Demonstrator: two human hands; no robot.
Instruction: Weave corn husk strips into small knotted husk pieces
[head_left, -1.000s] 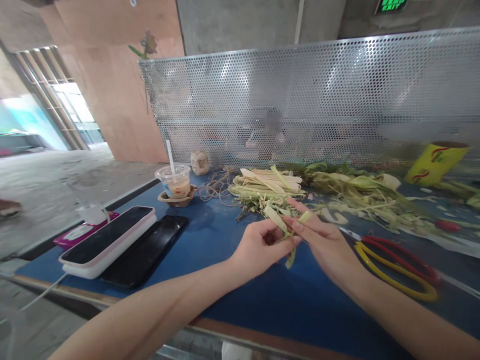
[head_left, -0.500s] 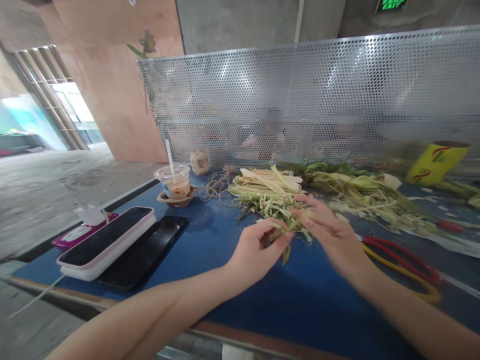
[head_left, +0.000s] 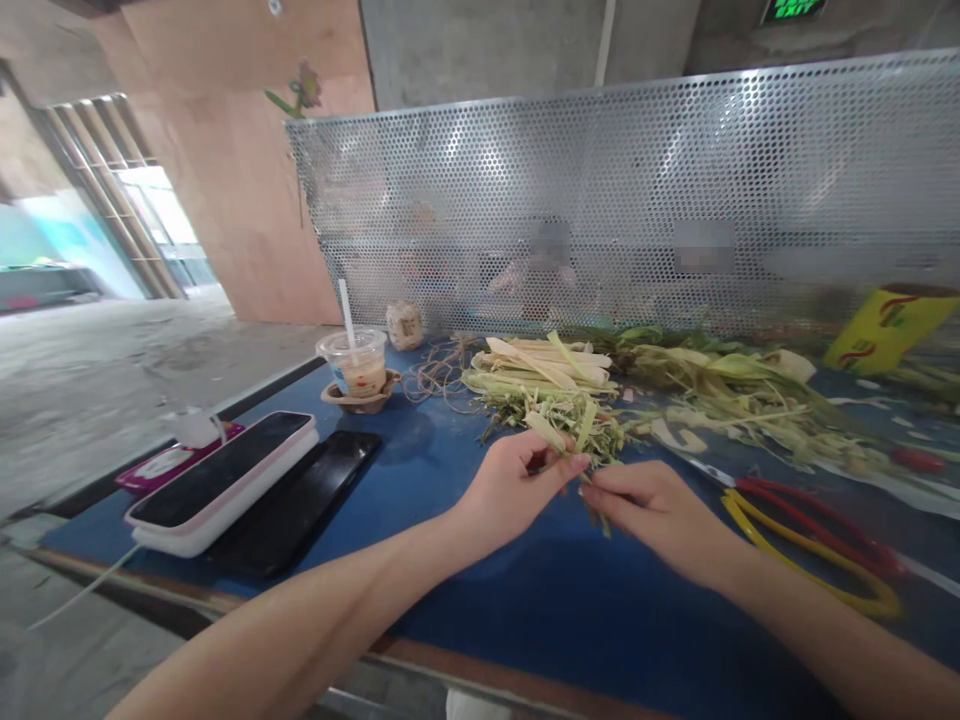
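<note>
My left hand (head_left: 506, 488) is pinched on a pale green corn husk strip (head_left: 547, 431), whose ends stick up past the thumb. Right beside it, my right hand (head_left: 660, 515) pinches the lower part of the strip, and a short tail hangs below the fingertips. Just beyond my hands lies a heap of small twisted husk pieces (head_left: 506, 408). Behind that heap are flat, cut husks (head_left: 540, 368) in a stack. To the right of my right hand rest scissors (head_left: 814, 560) with red and yellow handles.
Loose husks (head_left: 720, 375) spread over the right back of the blue table (head_left: 420, 620), near a yellow roll (head_left: 892, 328). At left are a drink cup (head_left: 356, 365), tangled twine (head_left: 442, 372), a black phone (head_left: 300, 505) and a pink-edged phone (head_left: 225, 470). A perforated metal screen (head_left: 480, 190) stands behind.
My right hand has come down and closed its spread fingers on the husk strip's lower part. My left hand keeps its pinch. The view has shifted slightly.
</note>
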